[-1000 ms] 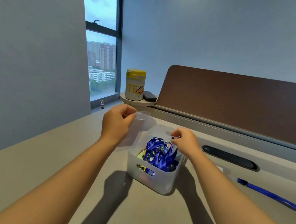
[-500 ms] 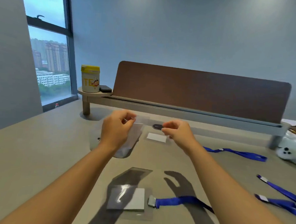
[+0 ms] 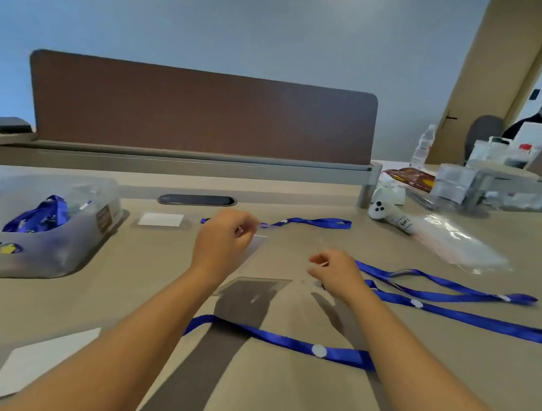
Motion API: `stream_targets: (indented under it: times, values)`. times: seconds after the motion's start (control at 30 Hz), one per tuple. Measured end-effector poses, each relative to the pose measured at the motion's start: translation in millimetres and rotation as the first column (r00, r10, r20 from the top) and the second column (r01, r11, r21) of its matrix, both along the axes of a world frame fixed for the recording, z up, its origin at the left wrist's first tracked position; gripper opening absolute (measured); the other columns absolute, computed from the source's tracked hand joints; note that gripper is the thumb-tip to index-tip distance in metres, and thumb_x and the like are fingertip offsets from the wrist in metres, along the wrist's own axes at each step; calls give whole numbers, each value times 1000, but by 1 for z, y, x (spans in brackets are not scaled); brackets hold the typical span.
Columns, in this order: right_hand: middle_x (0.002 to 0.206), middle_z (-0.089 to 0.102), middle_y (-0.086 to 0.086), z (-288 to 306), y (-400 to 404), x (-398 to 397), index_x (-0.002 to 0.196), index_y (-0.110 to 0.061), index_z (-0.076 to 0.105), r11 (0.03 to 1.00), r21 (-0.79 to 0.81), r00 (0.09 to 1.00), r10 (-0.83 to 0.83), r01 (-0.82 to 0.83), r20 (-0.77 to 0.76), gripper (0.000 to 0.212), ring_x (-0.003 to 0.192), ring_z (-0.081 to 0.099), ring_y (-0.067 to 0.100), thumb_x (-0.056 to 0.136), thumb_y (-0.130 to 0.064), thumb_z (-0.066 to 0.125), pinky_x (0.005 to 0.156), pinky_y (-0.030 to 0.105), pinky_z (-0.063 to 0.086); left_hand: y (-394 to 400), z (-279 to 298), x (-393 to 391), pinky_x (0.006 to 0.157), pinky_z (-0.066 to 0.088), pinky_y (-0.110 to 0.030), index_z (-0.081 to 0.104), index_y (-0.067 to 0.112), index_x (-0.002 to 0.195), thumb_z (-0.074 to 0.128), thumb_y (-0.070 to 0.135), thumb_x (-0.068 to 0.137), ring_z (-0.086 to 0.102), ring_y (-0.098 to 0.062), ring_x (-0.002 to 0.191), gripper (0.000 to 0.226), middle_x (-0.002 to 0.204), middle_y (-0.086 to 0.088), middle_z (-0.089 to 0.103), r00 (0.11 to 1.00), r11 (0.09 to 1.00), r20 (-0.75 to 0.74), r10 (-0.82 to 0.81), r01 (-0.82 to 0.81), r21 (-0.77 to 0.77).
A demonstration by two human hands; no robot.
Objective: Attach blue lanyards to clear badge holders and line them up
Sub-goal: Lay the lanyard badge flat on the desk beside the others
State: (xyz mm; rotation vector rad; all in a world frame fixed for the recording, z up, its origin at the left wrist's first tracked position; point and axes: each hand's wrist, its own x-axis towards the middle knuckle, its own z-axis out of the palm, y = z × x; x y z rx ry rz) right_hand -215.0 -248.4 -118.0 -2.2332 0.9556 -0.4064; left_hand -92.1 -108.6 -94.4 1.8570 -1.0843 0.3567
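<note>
Holding clear flat plastic badge holder (image 3: 255, 245) lifted off beige desk (image 3: 285, 394), left hand (image 3: 222, 240) pinches top edge, likely presenting slot. Right hand (image 3: 335, 270), fingers loosely curled, seemingly empty, reaches toward blue ribbon lanyards (image 3: 447, 293) right of holder.

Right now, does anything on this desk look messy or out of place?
Somewhat. The blue lanyards to the right lie loose and crossing one another, not in a row. One badge holder sits skewed at the near left corner, another lies straight farther back. Nothing looks spilled or broken.
</note>
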Motion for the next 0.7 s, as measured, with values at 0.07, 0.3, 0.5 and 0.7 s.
stream_targets:
  times: [0.07,0.3,0.5,0.7]
  values:
    - [129,56,12,-11,-12,-7,127,-8,52,998,-56,990,19,-27,-138,38,108,56,21,89,-14,52,95,33,44,-18,-6,-5,67,46,-33,65,4,84,57,3,81,50,-18,74,9,88,-17,66,1000,1000,-5,-19,19,1]
    - [78,61,12,-31,-29,-11,74,-4,66,964,-232,935,41,-130,-353,22,83,61,27,87,-17,55,81,35,52,-45,-22,-21,68,46,-36,66,5,88,58,2,80,51,-19,71,12,89,-17,65,999,1000,-19,-29,29,6]
    - [97,61,10,-26,-26,-8,100,-7,60,983,-157,984,68,-94,-163,15,86,53,16,89,-15,53,83,29,46,-45,-24,-21,74,46,-37,62,6,88,53,4,83,50,-19,77,11,92,-11,62,997,997,-73,37,-32,75]
    - [91,59,6,-9,-12,6,109,-5,59,984,147,980,77,-105,185,21,74,56,13,92,-9,48,64,20,47,-40,-19,-19,74,48,-37,59,6,89,52,7,85,51,-20,78,9,82,-2,56,986,992,-143,87,-73,102]
